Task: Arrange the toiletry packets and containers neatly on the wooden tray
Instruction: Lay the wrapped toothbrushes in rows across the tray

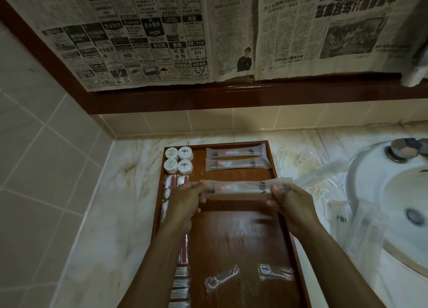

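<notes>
A: While both hands are raised over the wooden tray (234,236), what is the item count?

B: Four round white containers (178,160) in a two-by-two block, beyond the left hand (185,200). Two long toothbrush packets (237,158) lying flat side by side, beyond both hands. A third long packet (240,187) is held between the hands. Two floss-pick packets (250,276) lie nearer the person, below the wrists. A column of small white-and-red packets (170,187) runs under and behind the left hand; the number cannot be told.

A: Hand state?

B: The left hand pinches the held packet's left end between thumb and fingers. The right hand (290,202) pinches the right end, at the printed emblem. The packet spans hand to hand, level, above the tray floor.

A: Clearances?

B: Bare tray floor lies directly below the held packet and toward the person, between the forearms, as far as the floss-pick packets. The tray's raised right rim runs under the right wrist. Outboard of the right hand, loose clear packets (324,178) lie on the marble counter (111,215), with the basin (393,215) beyond them. Outboard of the left hand, the counter meets a tiled wall (34,157).
</notes>
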